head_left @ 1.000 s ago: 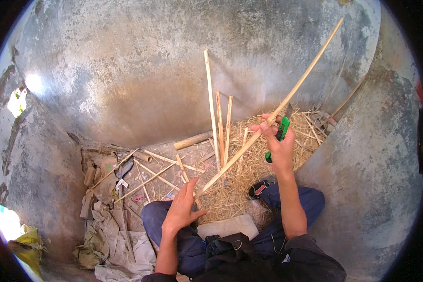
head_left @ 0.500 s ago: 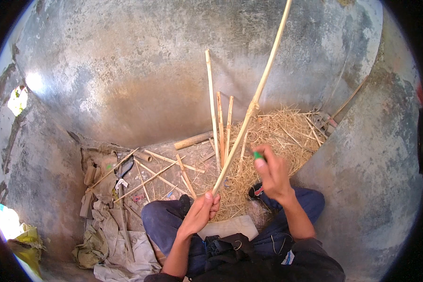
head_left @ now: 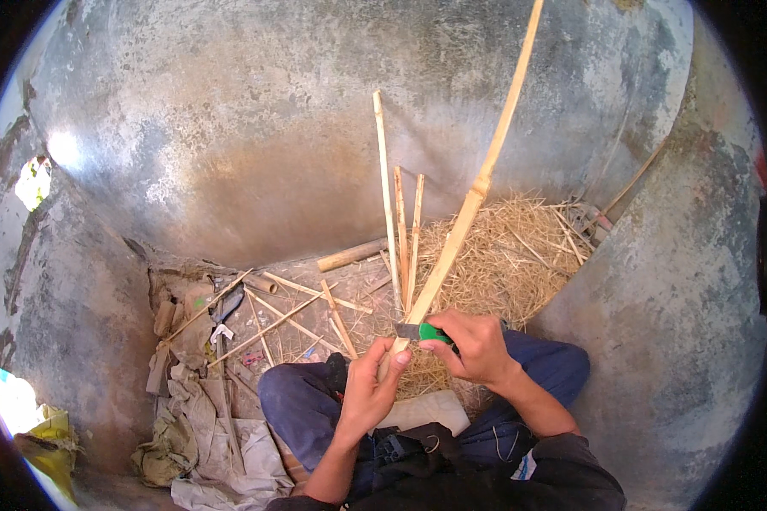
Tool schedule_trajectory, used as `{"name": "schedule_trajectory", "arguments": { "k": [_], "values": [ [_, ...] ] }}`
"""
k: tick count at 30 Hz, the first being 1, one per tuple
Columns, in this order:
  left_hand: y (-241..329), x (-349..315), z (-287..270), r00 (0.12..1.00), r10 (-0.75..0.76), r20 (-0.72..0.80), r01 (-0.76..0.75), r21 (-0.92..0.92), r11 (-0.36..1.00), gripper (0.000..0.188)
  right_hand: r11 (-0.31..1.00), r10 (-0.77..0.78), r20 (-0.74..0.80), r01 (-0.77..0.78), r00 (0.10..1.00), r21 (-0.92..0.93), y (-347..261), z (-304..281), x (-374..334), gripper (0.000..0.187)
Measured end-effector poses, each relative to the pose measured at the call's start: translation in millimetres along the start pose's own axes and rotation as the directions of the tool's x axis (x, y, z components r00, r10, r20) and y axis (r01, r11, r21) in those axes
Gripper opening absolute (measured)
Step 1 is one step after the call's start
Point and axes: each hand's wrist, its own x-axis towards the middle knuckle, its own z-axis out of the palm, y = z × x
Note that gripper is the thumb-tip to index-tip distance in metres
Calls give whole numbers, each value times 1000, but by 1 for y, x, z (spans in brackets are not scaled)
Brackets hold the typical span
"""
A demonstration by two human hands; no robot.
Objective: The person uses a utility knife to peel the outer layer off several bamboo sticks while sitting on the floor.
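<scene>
My left hand (head_left: pixel 375 383) is closed round the lower end of a long, pale bamboo strip (head_left: pixel 460 234), which slants up and to the right past the top of the view. A thicker joint shows about halfway along it. In my right hand (head_left: pixel 477 347) is a knife (head_left: pixel 435 334) with a green handle, the fingers wrapped round it. Its short grey blade lies across the strip just above my left thumb. The strip's flat, cut face is turned up. Part of the knife's handle is hidden by my fingers.
Curly shavings (head_left: pixel 511 255) lie heaped before me. Several bamboo sticks (head_left: pixel 387 196) lean on the curved grey wall (head_left: pixel 256 128); others lie scattered at left. A thick bamboo piece (head_left: pixel 349 255) rests by the wall. Crumpled sacking (head_left: pixel 222 451) is beside my left knee.
My right hand has come left and down, bringing the knife blade onto the strip near my left hand. The strip has turned to show its broad face and shifted slightly right.
</scene>
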Motion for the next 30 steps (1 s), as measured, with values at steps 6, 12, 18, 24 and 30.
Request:
{"name": "schedule_trajectory", "arguments": {
  "k": [6, 12, 18, 24, 30],
  "values": [
    [10, 0, 4, 988, 117, -97, -111, 66, 992, 24, 1000, -1, 64, 1, 998, 4, -4, 1, -3, 29],
    [19, -2, 8, 984, 101, -149, -76, 166, 983, 26, 1000, -18, 27, 19, 999, -5, -4, 1, 1, 27],
    [15, -14, 5, 988, -3, -156, 43, 252, 967, 31, 982, 98, -269, -138, 958, -133, 42, -14, 14, 28],
    [-11, -24, 2, 998, -53, -44, 60, 179, 982, 33, 954, 284, -178, -296, 942, -44, 60, -39, 19, 29],
    [-11, -16, 8, 998, -67, -21, 69, 88, 994, 37, 993, 107, -40, -105, 993, 57, 23, -2, -4, 28]
  ]
}}
